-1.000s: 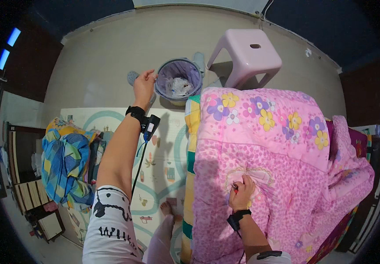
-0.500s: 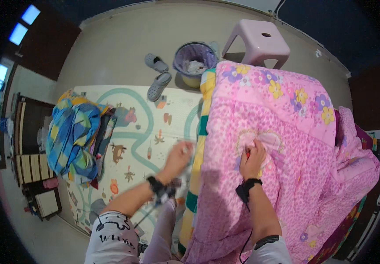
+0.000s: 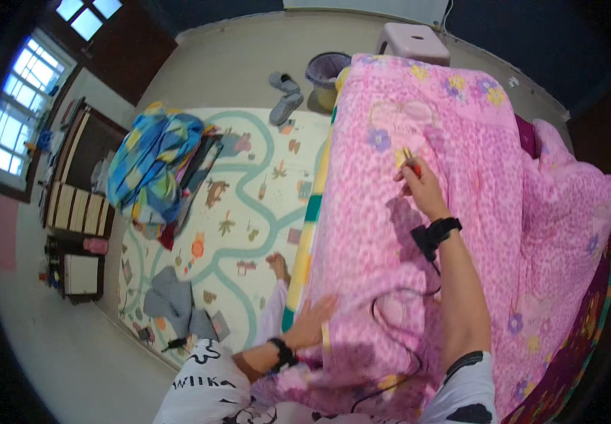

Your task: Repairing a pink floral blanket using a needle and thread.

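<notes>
Pink quilt (image 3: pixel 362 240) below, and here's the right hand (image 3: pixel 425 192) pinching a small red tool (image 3: pixel 417 170) just over it, tips pointing away; the left hand (image 3: pixel 314 321) lies unclenched along the quilt's left edge.

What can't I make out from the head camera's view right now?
All in the head view:
Small pronged tool with red handle: the right hand covers part; too small to name.
Pale pink plastic stool: lower legs hidden behind the thick pink floral quilt.
Round yellowish lined bin: its near wall hides the bottom inside.
Left hand: its own back hides whether it grips the quilt.
</notes>
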Motion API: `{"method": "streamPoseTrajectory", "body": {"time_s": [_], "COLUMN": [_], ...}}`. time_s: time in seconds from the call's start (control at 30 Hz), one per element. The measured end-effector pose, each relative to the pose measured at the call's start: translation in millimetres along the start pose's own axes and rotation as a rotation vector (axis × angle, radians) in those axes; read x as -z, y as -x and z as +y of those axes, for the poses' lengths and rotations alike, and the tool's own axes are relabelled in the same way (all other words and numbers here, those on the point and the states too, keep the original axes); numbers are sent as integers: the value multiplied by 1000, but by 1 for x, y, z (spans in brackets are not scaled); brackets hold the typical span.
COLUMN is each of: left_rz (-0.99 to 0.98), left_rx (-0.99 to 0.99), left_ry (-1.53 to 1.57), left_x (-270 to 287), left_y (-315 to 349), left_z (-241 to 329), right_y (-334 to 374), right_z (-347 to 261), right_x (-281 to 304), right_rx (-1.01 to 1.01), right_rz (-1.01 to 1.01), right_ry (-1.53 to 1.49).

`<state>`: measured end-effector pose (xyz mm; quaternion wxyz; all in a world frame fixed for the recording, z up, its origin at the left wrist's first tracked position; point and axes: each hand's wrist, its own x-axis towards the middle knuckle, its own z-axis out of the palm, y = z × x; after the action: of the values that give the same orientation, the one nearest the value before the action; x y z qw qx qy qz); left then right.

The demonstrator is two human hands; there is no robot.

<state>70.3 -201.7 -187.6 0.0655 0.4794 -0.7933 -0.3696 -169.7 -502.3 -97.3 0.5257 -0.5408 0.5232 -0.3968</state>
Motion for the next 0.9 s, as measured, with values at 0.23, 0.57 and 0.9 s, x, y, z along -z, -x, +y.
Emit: {"method": "streamPoseTrajectory", "body": {"time_s": [0.23,0.57,0.9], "left_rz": [197,607,266], "left_rx": [74,189,538], "left_ry": [851,418,725], "left_x": [-30,-7,-67], "left_y": [-7,93,158], "left_z": [-16,33,97], "right_y": [174,546,676], "right_z": [-86,-158,-101], "right_x": [52,168,65], "right_rx": [194,44,-236], "right_rz": [71,277,245], "right_ry": [224,875,944]}}
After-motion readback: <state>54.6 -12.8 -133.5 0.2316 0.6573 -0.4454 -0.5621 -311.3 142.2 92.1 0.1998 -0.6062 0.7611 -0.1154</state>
